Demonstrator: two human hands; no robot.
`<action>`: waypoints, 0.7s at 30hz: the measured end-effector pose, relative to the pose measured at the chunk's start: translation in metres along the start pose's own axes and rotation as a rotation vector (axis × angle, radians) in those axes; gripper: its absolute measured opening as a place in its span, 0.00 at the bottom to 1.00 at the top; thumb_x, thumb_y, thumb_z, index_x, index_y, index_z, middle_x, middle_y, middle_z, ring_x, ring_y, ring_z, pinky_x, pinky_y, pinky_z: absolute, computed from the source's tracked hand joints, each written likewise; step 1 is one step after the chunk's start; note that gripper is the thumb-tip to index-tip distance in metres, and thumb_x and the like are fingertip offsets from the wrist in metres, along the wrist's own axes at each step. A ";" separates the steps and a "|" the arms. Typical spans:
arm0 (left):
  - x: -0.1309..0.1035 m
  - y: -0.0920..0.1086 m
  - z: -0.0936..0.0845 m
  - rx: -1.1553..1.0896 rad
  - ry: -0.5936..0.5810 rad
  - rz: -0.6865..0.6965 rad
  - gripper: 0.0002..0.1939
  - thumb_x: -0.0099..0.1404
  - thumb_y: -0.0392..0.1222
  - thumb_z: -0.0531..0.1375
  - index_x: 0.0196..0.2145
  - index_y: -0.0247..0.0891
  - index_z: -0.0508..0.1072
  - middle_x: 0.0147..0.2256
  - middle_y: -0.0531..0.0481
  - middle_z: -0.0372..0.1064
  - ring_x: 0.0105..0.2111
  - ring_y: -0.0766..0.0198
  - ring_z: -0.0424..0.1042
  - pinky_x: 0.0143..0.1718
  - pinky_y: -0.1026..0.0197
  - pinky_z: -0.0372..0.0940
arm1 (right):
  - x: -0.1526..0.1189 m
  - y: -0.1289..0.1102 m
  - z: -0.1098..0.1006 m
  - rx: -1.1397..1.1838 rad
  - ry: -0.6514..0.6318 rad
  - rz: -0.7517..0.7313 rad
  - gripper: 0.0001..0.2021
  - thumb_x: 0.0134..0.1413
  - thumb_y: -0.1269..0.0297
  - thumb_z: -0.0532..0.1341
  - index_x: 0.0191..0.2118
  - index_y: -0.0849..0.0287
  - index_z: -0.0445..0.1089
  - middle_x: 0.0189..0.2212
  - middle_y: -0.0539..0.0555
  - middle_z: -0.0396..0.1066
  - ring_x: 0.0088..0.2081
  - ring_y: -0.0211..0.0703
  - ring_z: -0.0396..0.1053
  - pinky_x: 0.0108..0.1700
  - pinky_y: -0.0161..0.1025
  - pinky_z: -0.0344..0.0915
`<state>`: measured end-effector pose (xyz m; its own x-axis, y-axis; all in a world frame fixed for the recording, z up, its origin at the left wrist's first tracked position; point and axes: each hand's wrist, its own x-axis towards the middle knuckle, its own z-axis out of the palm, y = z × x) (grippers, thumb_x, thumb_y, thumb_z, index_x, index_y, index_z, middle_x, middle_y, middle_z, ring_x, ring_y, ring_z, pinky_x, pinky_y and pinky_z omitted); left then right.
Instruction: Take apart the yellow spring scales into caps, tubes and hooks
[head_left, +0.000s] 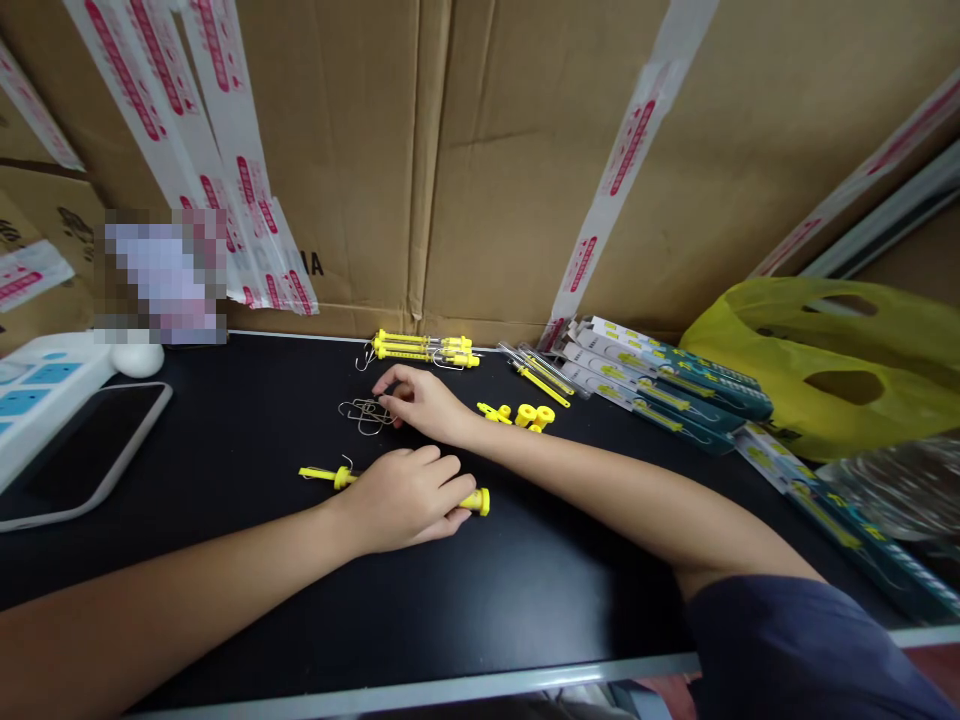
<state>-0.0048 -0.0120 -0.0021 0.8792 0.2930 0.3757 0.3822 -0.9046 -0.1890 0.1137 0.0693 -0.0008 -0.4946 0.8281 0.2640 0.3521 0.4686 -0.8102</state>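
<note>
On black tabletop, left hand grasps yellow-ended hook tool, probably steadying it; right hand at wire hooks, pinch unclear.

On our tabletop we've phone far L, wire hooks ctr., tool pair behind, nr. cardboard; boxes R, bag beyond; another tool under our L fingers.

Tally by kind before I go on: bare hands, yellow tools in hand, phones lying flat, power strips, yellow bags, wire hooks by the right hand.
Hands, left hand and right hand: 2
Held yellow tool: 1
Phone: 1
Power strip: 1
Yellow bag: 1
Wire hooks: too tangled to count
Total, without hooks: 6
</note>
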 end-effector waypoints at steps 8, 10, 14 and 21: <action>0.001 -0.003 0.004 -0.015 0.038 0.006 0.08 0.65 0.42 0.53 0.37 0.38 0.70 0.29 0.51 0.66 0.31 0.62 0.65 0.30 0.60 0.56 | -0.017 -0.018 -0.009 -0.394 0.046 -0.022 0.05 0.59 0.63 0.57 0.39 0.58 0.66 0.21 0.45 0.64 0.23 0.32 0.59 0.26 0.31 0.51; 0.001 -0.003 0.005 -0.021 0.034 0.001 0.08 0.65 0.42 0.53 0.36 0.38 0.70 0.29 0.51 0.66 0.31 0.62 0.65 0.30 0.60 0.57 | -0.031 -0.020 -0.015 -0.362 0.040 -0.025 0.06 0.61 0.64 0.55 0.38 0.58 0.66 0.21 0.45 0.64 0.23 0.32 0.59 0.27 0.31 0.51; 0.000 -0.003 0.006 -0.034 0.029 -0.003 0.08 0.66 0.42 0.52 0.36 0.38 0.70 0.30 0.51 0.68 0.32 0.61 0.65 0.32 0.60 0.58 | -0.069 -0.023 -0.028 -0.271 0.014 -0.011 0.11 0.64 0.64 0.50 0.34 0.60 0.66 0.26 0.48 0.67 0.28 0.34 0.63 0.31 0.31 0.56; 0.001 -0.002 0.002 -0.033 0.002 -0.013 0.08 0.66 0.42 0.52 0.36 0.38 0.69 0.30 0.52 0.65 0.30 0.62 0.63 0.28 0.60 0.56 | -0.138 -0.020 -0.046 -0.359 -0.059 -0.026 0.10 0.62 0.59 0.54 0.41 0.60 0.66 0.32 0.51 0.66 0.32 0.36 0.64 0.35 0.33 0.59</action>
<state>-0.0037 -0.0094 -0.0032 0.8737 0.3042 0.3796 0.3840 -0.9103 -0.1545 0.2116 -0.0405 0.0032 -0.5485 0.8000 0.2431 0.5902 0.5764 -0.5652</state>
